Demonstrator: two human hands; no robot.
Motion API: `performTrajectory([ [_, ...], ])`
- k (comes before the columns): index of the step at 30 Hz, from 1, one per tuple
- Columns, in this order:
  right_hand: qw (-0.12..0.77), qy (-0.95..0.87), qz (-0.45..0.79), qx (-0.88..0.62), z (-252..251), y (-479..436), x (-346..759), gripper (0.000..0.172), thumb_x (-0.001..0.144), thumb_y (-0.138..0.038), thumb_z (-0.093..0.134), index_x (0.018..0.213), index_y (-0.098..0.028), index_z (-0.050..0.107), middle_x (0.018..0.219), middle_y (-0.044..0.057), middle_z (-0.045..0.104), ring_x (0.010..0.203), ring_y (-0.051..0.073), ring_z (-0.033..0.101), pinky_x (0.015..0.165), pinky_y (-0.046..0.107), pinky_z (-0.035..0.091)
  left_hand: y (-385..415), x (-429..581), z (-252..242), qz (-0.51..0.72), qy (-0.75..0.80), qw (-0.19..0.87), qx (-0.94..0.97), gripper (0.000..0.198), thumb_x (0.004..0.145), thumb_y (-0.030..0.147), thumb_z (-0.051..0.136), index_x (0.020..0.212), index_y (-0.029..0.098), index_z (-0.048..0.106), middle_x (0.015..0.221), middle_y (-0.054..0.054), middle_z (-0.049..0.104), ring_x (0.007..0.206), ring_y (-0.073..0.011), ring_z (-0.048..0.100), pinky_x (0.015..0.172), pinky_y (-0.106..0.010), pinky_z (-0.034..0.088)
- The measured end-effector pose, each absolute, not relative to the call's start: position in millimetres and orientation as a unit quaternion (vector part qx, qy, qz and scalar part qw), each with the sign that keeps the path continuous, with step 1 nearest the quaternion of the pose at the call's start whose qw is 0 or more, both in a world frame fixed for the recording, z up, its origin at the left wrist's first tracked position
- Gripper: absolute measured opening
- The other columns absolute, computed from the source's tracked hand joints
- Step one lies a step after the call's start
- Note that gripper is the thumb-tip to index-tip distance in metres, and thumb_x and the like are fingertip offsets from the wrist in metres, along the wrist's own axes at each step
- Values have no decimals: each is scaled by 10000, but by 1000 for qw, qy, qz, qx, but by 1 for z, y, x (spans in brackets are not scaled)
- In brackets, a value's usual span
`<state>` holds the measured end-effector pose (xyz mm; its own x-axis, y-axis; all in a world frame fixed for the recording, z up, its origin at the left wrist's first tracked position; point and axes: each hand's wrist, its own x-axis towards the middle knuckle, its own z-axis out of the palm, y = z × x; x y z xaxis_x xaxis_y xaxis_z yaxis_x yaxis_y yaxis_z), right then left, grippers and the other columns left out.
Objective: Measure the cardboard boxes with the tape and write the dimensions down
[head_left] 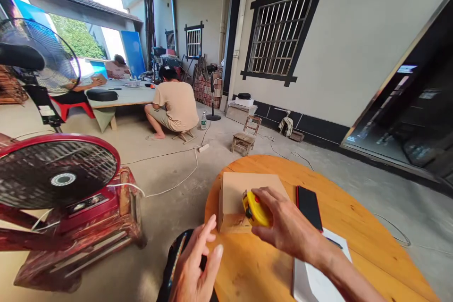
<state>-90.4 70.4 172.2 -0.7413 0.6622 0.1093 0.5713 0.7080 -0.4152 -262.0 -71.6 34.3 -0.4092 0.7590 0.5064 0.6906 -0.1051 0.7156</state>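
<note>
Right hand point(285, 222): grips tape measure point(259, 212) | left hand point(193, 266): near cardboard box point(253, 185)

Wall point(375, 52): pale, dark skirting point(314, 125) along base. Large window point(281, 33): barred, bordered in black; two smaller windows point(193, 41) farther back. Floor point(177, 188): grey. Table point(354, 231): round, orange-toned wood. Chair point(244, 139): small, wooden, beyond table. Second table point(138, 96): pale-topped, rear left. Daylight: bright, far left.

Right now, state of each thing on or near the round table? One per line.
Yellow tape measure: held over the box; blade extension unclear
Right hand: closed around the tape measure
Left hand: open, holding nothing
Cardboard box: looks shut
Phone: screen dark
Bottle: upright
Small wooden chair: upright
</note>
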Motion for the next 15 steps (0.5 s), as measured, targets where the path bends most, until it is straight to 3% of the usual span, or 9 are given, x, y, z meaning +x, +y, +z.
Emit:
performTrajectory([
  [3,103,-930,129,-328,163,112,-116,680,683,-200,685,1334,-84,528,1298,205,597,1194,338,564,1016,447,446,-63,-264,19,503,675,31,539,475,917,300,519,1389,258,476,1277,-92,624,1030,-187,665,785,-259,593],
  [6,84,-937,132,-313,155,134,-122,671,698,-255,702,1333,-109,542,1354,181,583,1258,326,529,1080,435,392,-52,-264,10,511,674,52,531,507,913,257,493,1417,245,432,1389,-108,546,1176,-216,607,842,-292,586],
  [10,185,-890,145,-391,144,140,-86,631,825,-518,560,1336,-148,544,1465,160,486,1339,325,458,1096,474,375,-37,-259,-2,531,673,81,509,562,907,273,501,1452,243,372,1469,-111,471,1283,-245,530,938,-364,553],
  [12,235,-828,169,-480,134,138,-62,632,838,-550,493,1304,-128,562,1417,192,526,1287,350,511,1028,494,439,-27,-255,-6,534,675,108,498,581,905,286,503,1463,238,352,1475,-110,467,1287,-243,526,949,-368,544],
  [15,225,-754,249,-564,120,129,-39,680,819,-564,483,1309,-95,538,1298,226,615,1181,366,596,956,500,486,-9,-253,-6,535,676,142,486,542,922,296,464,1452,229,372,1418,-108,531,1246,-226,563,951,-358,533],
])
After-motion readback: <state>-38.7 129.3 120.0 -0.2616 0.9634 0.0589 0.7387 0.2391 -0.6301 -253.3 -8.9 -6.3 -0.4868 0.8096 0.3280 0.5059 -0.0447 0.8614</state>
